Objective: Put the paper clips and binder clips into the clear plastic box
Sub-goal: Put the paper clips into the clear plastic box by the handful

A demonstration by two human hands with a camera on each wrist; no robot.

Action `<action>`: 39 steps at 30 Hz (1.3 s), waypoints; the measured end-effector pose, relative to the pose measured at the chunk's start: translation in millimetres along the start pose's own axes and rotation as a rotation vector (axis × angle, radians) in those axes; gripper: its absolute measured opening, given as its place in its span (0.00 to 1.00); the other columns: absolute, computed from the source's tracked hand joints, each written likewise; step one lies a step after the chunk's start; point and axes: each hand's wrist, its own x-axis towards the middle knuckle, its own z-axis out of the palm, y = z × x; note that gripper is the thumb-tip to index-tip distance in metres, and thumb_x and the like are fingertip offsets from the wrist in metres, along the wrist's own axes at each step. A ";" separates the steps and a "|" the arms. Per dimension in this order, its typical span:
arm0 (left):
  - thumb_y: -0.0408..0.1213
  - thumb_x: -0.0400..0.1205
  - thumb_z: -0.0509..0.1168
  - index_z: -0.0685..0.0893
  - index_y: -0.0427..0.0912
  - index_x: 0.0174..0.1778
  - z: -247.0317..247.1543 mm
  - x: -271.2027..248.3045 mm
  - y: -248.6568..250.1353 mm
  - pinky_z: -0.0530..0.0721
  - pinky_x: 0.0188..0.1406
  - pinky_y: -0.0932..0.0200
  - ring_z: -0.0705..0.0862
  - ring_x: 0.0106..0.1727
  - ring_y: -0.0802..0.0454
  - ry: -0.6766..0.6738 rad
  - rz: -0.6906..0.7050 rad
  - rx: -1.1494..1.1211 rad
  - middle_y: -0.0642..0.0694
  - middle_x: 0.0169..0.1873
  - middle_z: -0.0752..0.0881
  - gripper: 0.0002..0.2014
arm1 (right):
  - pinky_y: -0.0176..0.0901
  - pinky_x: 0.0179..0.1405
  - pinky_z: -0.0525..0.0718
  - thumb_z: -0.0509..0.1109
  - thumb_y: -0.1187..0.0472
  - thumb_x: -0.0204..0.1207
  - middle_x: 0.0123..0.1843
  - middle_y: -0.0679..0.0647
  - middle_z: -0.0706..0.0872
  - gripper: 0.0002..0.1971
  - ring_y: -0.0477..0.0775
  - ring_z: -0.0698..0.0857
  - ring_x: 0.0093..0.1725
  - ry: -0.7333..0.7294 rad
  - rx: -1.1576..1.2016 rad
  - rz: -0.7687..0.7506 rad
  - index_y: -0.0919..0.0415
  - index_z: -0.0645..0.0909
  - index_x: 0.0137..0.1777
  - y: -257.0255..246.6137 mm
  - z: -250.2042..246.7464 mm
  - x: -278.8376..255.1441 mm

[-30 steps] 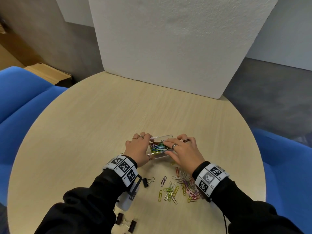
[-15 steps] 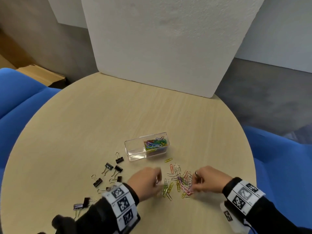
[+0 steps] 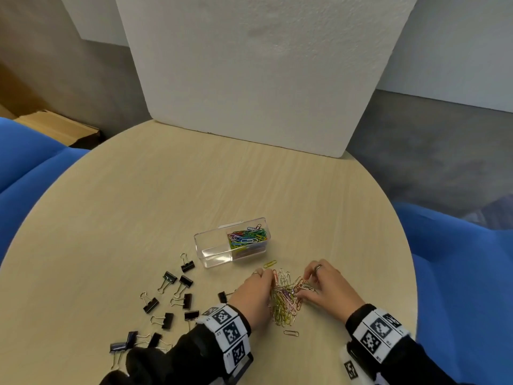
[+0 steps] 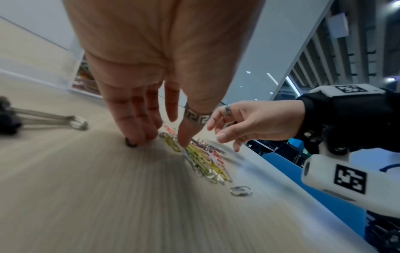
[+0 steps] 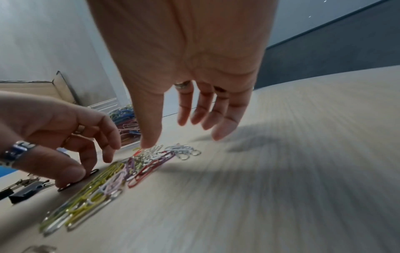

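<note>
The clear plastic box (image 3: 213, 250) stands mid-table, its right compartment full of coloured paper clips (image 3: 247, 236). In front of it lies a loose pile of paper clips (image 3: 286, 300). My left hand (image 3: 268, 284) presses its fingertips to the table at the pile's left edge. My right hand (image 3: 304, 287) hovers at the pile's right side with relaxed fingers, its thumb touching the clips. Neither hand holds anything. In the left wrist view the left hand (image 4: 160, 138) touches the pile (image 4: 203, 159). The right wrist view shows the right hand (image 5: 179, 135) over the pile (image 5: 121, 171).
Several black binder clips (image 3: 169, 277) lie scattered left of the hands, one (image 3: 222, 296) right beside my left wrist. Single clips sit apart: a yellow one (image 3: 269, 263) and one (image 3: 291, 333) near the front. A white foam board (image 3: 263, 65) stands behind the round table (image 3: 138, 204); blue chairs (image 3: 458, 259) flank it.
A second ago both hands were at the box. They came down to the loose pile and have now closed in on it from both sides, bunching the clips tighter.
</note>
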 end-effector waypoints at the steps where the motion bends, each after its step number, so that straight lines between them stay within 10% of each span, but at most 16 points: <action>1: 0.30 0.80 0.61 0.68 0.42 0.68 -0.3 0.6 -1.2 0.77 0.64 0.55 0.76 0.65 0.44 0.018 -0.008 -0.025 0.43 0.65 0.71 0.20 | 0.35 0.54 0.76 0.75 0.45 0.66 0.51 0.46 0.74 0.18 0.44 0.75 0.51 0.027 -0.014 0.036 0.49 0.73 0.50 4.0 0.4 -0.4; 7: 0.26 0.78 0.60 0.66 0.45 0.72 5.5 5.8 3.3 0.73 0.71 0.58 0.72 0.70 0.50 -0.011 0.042 -0.138 0.45 0.70 0.69 0.26 | 0.34 0.67 0.72 0.75 0.50 0.69 0.60 0.47 0.70 0.28 0.43 0.73 0.60 -0.105 0.110 0.043 0.54 0.71 0.68 -1.1 12.0 -2.5; 18: 0.27 0.81 0.58 0.79 0.45 0.60 -64.0 7.7 -9.9 0.71 0.42 0.81 0.74 0.44 0.67 0.353 0.253 -0.165 0.54 0.54 0.78 0.14 | 0.38 0.63 0.74 0.74 0.35 0.52 0.59 0.44 0.65 0.41 0.46 0.65 0.63 -0.015 -0.021 0.023 0.46 0.69 0.67 -24.8 28.8 -10.6; 24: 0.38 0.81 0.62 0.79 0.49 0.60 -101.5 3.1 -17.1 0.70 0.59 0.56 0.71 0.61 0.52 0.586 0.192 0.005 0.52 0.59 0.77 0.12 | 0.36 0.66 0.71 0.75 0.44 0.65 0.62 0.45 0.68 0.28 0.47 0.66 0.64 0.033 -0.030 0.003 0.46 0.72 0.64 -32.8 45.0 -8.0; 31: 0.63 0.72 0.65 0.64 0.55 0.75 -101.6 13.5 -44.4 0.62 0.69 0.48 0.66 0.73 0.49 0.259 -0.053 0.153 0.51 0.71 0.70 0.37 | 0.30 0.64 0.66 0.69 0.59 0.76 0.58 0.47 0.77 0.12 0.46 0.72 0.63 0.061 0.066 -0.008 0.51 0.80 0.59 -38.7 42.5 7.8; 39: 0.49 0.77 0.68 0.57 0.54 0.78 -90.7 11.8 -53.0 0.68 0.66 0.46 0.68 0.71 0.48 0.210 -0.052 0.203 0.51 0.70 0.72 0.36 | 0.33 0.62 0.73 0.68 0.62 0.76 0.55 0.48 0.83 0.07 0.45 0.79 0.58 0.056 0.092 0.036 0.51 0.83 0.51 -39.9 35.2 15.8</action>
